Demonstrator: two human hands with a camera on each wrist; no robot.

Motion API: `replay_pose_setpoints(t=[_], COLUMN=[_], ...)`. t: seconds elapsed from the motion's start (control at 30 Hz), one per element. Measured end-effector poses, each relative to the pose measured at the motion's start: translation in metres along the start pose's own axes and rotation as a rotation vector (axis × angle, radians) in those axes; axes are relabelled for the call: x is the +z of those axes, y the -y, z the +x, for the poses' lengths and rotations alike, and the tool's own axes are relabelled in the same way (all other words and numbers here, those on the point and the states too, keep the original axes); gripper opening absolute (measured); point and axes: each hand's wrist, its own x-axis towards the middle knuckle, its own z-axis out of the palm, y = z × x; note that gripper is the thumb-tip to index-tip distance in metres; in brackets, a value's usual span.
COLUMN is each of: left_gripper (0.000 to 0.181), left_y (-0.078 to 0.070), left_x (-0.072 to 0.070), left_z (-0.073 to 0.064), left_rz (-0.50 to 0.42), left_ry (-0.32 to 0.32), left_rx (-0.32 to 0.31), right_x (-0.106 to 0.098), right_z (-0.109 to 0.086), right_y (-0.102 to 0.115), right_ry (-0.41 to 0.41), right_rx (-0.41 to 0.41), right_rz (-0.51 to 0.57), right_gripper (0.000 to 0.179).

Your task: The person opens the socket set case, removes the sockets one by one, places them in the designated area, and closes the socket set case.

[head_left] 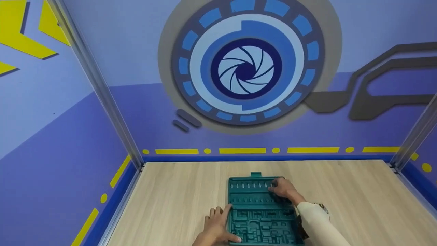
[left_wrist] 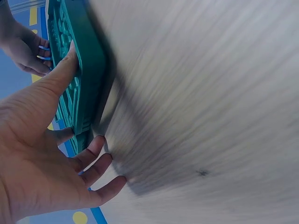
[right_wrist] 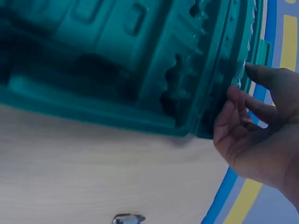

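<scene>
An opened green plastic tool case (head_left: 252, 196) lies on the table, its moulded tray nearer me and its lid section farther away. A row of small silver bits (head_left: 254, 185) stands along the lid section. My right hand (head_left: 285, 189) is at the right end of this row. Its thumb and curled fingers pinch a small silver bit (right_wrist: 239, 84) at its slot, partly hidden by the fingers. My left hand (head_left: 216, 223) steadies the case's left side. In the left wrist view its thumb (left_wrist: 65, 70) rests on the rim, and the other fingers extend loosely near the tabletop.
The wooden tabletop (head_left: 177, 198) surrounds the case. A latch tab (head_left: 255, 174) sticks out from its far edge. Printed blue-purple panels (head_left: 136, 119) rise behind and at the sides, with metal posts (head_left: 116, 116) at the corners. A small silver object (right_wrist: 128, 218) shows in the right wrist view.
</scene>
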Motion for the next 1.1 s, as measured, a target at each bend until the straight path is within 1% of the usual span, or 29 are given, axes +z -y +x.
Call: replay_pose_setpoints(t=[0.1, 0.23, 0.43, 0.63, 0.73, 0.9, 1.03, 1.1], left_gripper=[0.112, 0.112, 0.112, 0.114, 0.113, 0.115, 0.117, 0.117], left_y=[-0.001, -0.003, -0.002, -0.001, -0.001, -0.001, -0.002, -0.002], left_x=[0.005, 0.008, 0.004, 0.000, -0.002, -0.003, -0.002, -0.001], left_z=[-0.002, -0.002, 0.002, 0.002, 0.002, 0.002, 0.002, 0.002], left_rz=[-0.009, -0.018, 0.017, 0.032, 0.036, 0.050, 0.043, 0.034], left_ry=[0.023, 0.046, 0.023, 0.033, 0.036, 0.040, 0.042, 0.044], left_rx=[0.002, 0.003, -0.004, -0.027, -0.034, -0.038, -0.040, -0.043], right_x=[0.004, 0.006, 0.004, 0.006, 0.007, 0.008, 0.007, 0.008], right_z=[-0.004, -0.007, -0.004, 0.000, 0.001, 0.000, -0.002, -0.003], right_y=[-0.006, -0.010, -0.003, 0.001, 0.003, 0.004, 0.003, 0.002], right_ry=[0.001, -0.002, 0.019, 0.009, -0.007, -0.045, -0.093, -0.124], right_rx=[0.041, 0.105, 0.162, 0.221, 0.229, 0.227, 0.203, 0.191], right_rz=[0.016, 0.099, 0.196, 0.311, 0.361, 0.402, 0.386, 0.364], right_gripper=[0.045, 0.047, 0.049, 0.047, 0.046, 0.042, 0.035, 0.027])
